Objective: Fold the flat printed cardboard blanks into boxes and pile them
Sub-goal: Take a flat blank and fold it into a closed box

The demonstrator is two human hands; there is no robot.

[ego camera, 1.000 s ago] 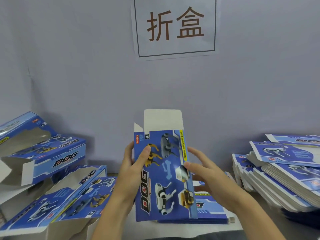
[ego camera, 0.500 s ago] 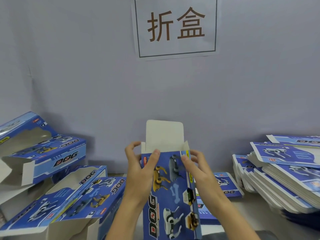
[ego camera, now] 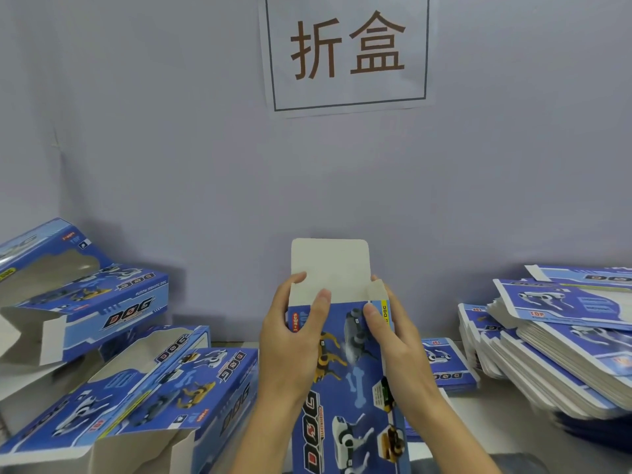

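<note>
Hands | left hand (ego camera: 290, 340) and right hand (ego camera: 396, 340) grip upright box (ego camera: 345, 388) sides (thumbs on printed front) | white flap (ego camera: 330, 265) up

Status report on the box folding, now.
Left hand and right hand both grip the box near its top. Top flap upright, not tucked. Folded boxes left, flat blanks right; nothing blocking.

Blue box (ego camera: 355, 388) printed with yellow and white dogs; off-white flap (ego camera: 330, 265).

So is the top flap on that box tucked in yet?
Not yet. The top flap stands straight up, open, above the box held in both hands.
</note>
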